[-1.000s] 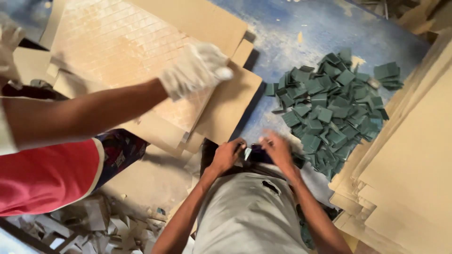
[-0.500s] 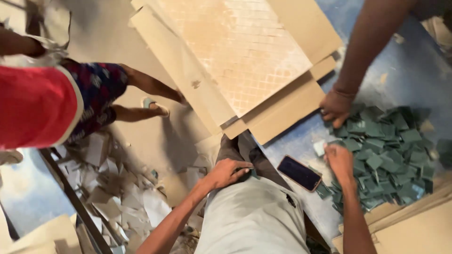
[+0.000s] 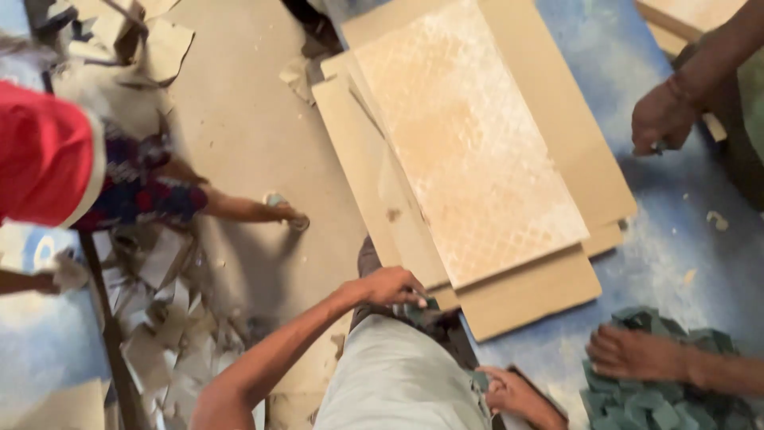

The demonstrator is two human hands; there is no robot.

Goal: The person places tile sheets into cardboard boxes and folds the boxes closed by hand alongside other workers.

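I look down over my grey-clad leg point(image 3: 398, 374). My left hand point(image 3: 394, 287) rests at my knee beside the edge of a cardboard sheet point(image 3: 525, 299). Its fingers are curled over a few dark green pieces point(image 3: 418, 310). My right hand point(image 3: 509, 394) is low by my thigh, fingers curled, next to a dark flat phone point(image 3: 549, 394). Whether it holds anything is hidden. A pile of green pieces point(image 3: 660, 398) lies on the blue floor at the lower right. Another person's hand point(image 3: 637, 354) rests on the pile.
A large pale tile point(image 3: 469, 151) lies on stacked cardboard ahead. A second person's hand point(image 3: 660, 119) reaches in at the upper right. At the left crouches a person in red point(image 3: 48, 151), one foot point(image 3: 282, 211) on the concrete. Cardboard scraps point(image 3: 167, 318) litter the left floor.
The view has swung up and left. My left hand moved forward to the cardboard edge at my knee. My right hand came off the green pile to beside the phone.
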